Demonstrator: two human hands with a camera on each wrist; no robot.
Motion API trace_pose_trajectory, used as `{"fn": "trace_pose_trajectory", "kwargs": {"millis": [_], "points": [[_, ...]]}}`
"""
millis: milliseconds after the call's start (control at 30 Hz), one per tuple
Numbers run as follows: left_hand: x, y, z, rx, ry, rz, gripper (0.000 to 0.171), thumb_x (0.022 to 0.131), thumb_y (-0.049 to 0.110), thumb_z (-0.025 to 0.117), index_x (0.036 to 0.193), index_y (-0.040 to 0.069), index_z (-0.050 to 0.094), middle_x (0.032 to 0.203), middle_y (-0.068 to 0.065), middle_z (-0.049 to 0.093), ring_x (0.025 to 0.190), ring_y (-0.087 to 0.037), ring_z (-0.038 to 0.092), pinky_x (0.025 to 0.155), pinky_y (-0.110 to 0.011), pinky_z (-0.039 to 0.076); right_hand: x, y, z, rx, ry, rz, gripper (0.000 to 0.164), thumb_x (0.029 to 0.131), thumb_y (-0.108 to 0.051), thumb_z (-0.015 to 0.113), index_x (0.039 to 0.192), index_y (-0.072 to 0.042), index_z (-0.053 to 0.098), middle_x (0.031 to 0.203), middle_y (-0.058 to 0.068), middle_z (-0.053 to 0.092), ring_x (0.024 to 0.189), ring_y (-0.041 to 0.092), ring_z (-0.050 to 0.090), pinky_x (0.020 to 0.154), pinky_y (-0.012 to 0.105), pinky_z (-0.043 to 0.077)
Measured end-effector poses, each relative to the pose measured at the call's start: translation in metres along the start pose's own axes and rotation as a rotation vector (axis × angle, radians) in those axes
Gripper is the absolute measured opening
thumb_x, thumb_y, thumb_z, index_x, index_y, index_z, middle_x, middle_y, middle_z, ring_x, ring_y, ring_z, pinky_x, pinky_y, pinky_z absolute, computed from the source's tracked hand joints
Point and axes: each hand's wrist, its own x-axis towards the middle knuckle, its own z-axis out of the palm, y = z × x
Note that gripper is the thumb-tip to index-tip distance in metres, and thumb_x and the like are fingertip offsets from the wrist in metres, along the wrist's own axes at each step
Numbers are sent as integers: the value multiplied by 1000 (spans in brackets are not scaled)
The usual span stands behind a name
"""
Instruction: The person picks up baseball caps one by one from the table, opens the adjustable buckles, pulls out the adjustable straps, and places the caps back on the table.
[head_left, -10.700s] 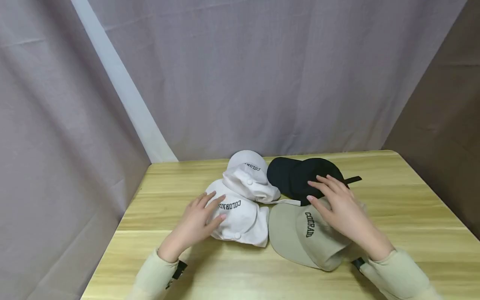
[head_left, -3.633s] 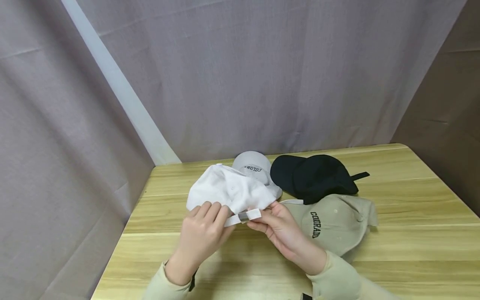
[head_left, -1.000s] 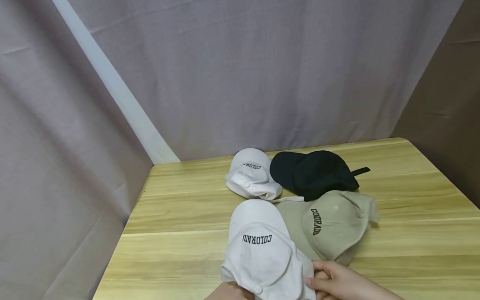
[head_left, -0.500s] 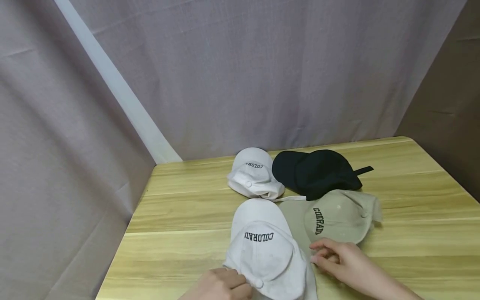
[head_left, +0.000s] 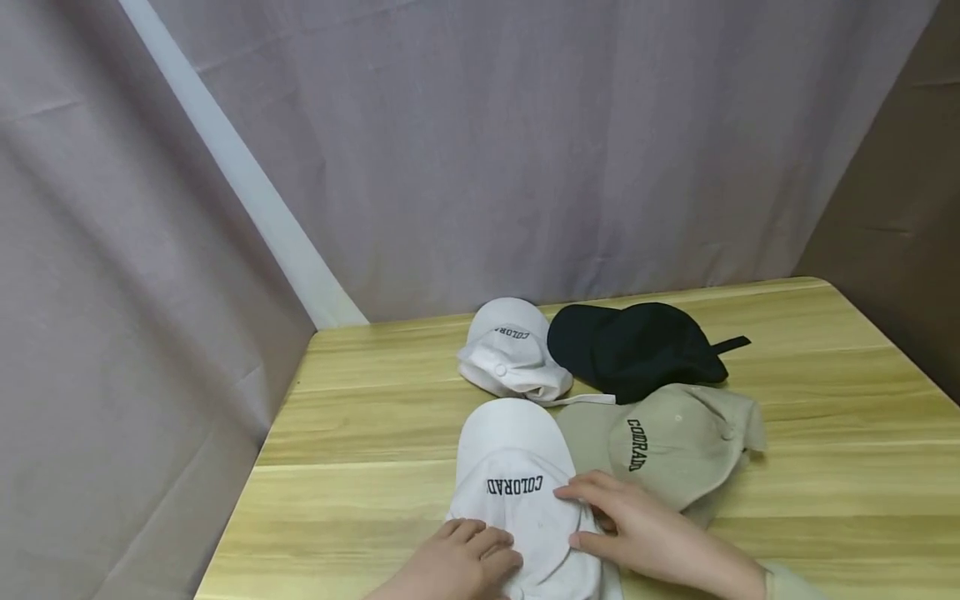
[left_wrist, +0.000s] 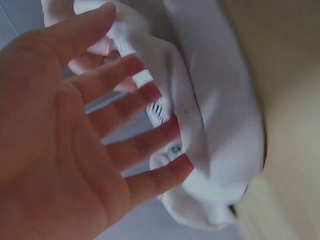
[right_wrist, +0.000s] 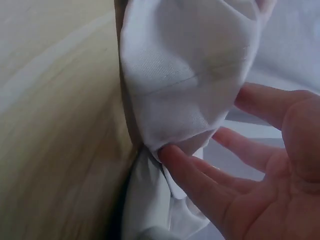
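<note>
A white baseball cap (head_left: 514,442) with dark lettering lies at the front of the table, its brim toward the back. My left hand (head_left: 459,560) touches the crown's near left side; in the left wrist view its fingers (left_wrist: 125,110) are spread and nearly straight against the white cloth. On the crown's right side rest the fingertips of my right hand (head_left: 648,533). The right wrist view has those fingers (right_wrist: 200,180) extended along the cap's edge (right_wrist: 185,95). Right of this cap, a beige cap (head_left: 678,437) sits with its brim partly behind the white one.
Farther back are another white cap (head_left: 510,354), slightly crumpled, and a black cap (head_left: 637,346) with its strap sticking out to the right. A loose white strap (head_left: 588,400) reaches the beige brim. The wooden table (head_left: 352,492) ends at grey curtains (head_left: 540,150).
The front white cap was lifted and its strap handled, then set down nearer me with its brim pointing back. Since half a second ago my right hand moved left onto the crown.
</note>
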Motion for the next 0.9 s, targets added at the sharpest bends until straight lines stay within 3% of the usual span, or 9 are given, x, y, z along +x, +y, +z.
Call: {"fn": "trace_pose_trajectory", "kwargs": {"millis": [100, 233, 300, 500, 700, 800, 900], "points": [[-1, 5, 8, 9, 17, 4, 27, 90, 38, 69, 116, 28, 69, 117, 10, 63, 102, -12, 59, 83, -29, 52, 1, -1, 2, 0, -20, -35, 47, 93, -43, 70, 132, -17, 64, 132, 4, 57, 97, 8, 57, 77, 27, 49], [-1, 6, 10, 31, -3, -19, 32, 83, 44, 73, 111, 29, 68, 115, 11, 61, 99, -11, 57, 81, -29, 51, 4, -4, 5, -54, -37, -44, 46, 94, -46, 68, 132, -21, 64, 138, 4, 56, 120, 21, 58, 91, 35, 52], [-3, 5, 9, 33, -20, -35, 34, 80, 46, 75, 109, 30, 67, 113, 12, 61, 98, -11, 57, 79, -28, 50, 7, -7, 7, -64, -57, -38, 46, 94, -47, 68, 132, -22, 65, 139, 4, 55, 123, 25, 56, 94, 40, 51], [-13, -1, 6, -83, -103, -147, 41, 77, 49, 80, 108, 26, 66, 113, 10, 59, 97, -12, 58, 78, -32, 52, 26, -20, 18, -80, -106, -32, 44, 95, -44, 67, 132, -20, 65, 140, 7, 54, 125, 28, 55, 98, 48, 49], [-27, -24, -1, -223, -191, -346, 45, 79, 45, 80, 113, 19, 64, 120, 2, 59, 107, -24, 59, 88, -50, 51, 69, -35, 35, -114, -99, -52, 42, 96, -35, 67, 132, -12, 65, 139, 15, 54, 124, 31, 56, 100, 51, 47], [-33, -41, 0, -270, -186, -439, 51, 79, 49, 80, 114, 16, 62, 121, -2, 58, 111, -31, 59, 85, -55, 52, 100, -40, 44, -125, -63, -64, 40, 95, -29, 68, 129, -7, 66, 137, 20, 55, 124, 35, 56, 103, 51, 45], [-38, -62, 4, -317, -142, -487, 55, 78, 47, 82, 113, 11, 60, 117, -6, 56, 106, -32, 60, 77, -50, 55, 134, -45, 52, -151, -39, -62, 39, 95, -27, 68, 127, -4, 67, 136, 21, 56, 126, 36, 55, 105, 50, 44]]}}
